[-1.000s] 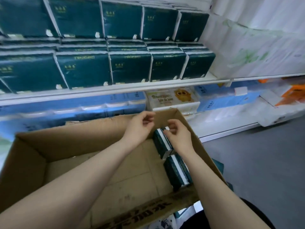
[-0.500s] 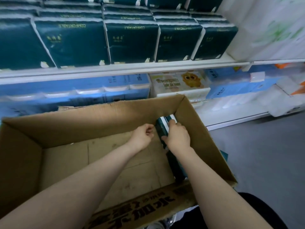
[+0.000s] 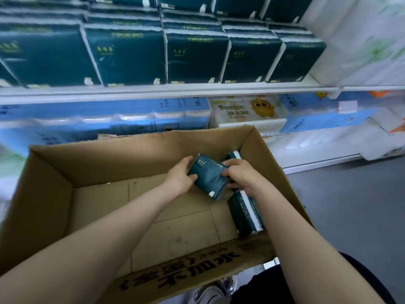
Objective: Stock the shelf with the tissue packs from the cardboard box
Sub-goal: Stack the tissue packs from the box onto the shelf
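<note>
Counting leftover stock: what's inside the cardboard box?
Inside the cardboard box: one green tissue pack gripped by left hand and right hand, more packs on edge along the right wall. Right arm hides their count.

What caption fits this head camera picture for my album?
The left hand and right hand hold a green tissue pack in the cardboard box.

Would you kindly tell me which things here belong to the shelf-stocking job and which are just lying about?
Job: tissue pack gripped by left hand and right hand; remaining packs; cardboard box; shelf of matching green packs.
Lying about: blue packs; owl pack; white bundles.
</note>
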A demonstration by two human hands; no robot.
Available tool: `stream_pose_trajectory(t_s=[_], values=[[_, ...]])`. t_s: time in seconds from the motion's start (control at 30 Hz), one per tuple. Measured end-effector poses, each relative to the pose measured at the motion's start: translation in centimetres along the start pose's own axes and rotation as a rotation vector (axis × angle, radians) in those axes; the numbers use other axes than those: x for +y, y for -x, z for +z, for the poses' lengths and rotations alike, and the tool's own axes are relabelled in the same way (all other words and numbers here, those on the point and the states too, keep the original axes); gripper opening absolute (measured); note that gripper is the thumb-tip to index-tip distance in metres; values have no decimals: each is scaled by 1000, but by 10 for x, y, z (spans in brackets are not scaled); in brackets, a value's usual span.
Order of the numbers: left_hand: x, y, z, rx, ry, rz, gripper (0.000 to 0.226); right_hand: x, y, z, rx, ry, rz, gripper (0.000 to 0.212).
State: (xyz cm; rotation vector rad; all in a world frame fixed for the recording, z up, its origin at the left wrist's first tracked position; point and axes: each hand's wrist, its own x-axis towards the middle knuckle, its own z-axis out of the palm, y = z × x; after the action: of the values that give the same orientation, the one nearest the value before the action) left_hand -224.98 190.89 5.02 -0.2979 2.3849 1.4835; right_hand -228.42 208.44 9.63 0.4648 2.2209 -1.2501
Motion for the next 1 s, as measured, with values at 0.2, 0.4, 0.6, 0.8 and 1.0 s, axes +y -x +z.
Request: stream_pose_trajectory(t_s=[0.2, 0.4, 0.6, 0.8, 1.0], values=[[-4, 32, -42, 81, 43, 67, 43, -14, 25, 6, -129, -140, -139, 28], [0, 70, -88, 135, 123, 139, 29, -30, 59, 23, -72, -96, -349, 33], [23, 109, -146, 188, 163, 256, 23, -71, 101, 37, -2, -15, -567, 31], [43, 140, -228, 444, 94, 396, 15, -152, 140, 68, -18, -27, -769, 24], [51, 168, -314, 660, 105, 466, 14, -237, 170, 116, -5, -32, -916, 22]])
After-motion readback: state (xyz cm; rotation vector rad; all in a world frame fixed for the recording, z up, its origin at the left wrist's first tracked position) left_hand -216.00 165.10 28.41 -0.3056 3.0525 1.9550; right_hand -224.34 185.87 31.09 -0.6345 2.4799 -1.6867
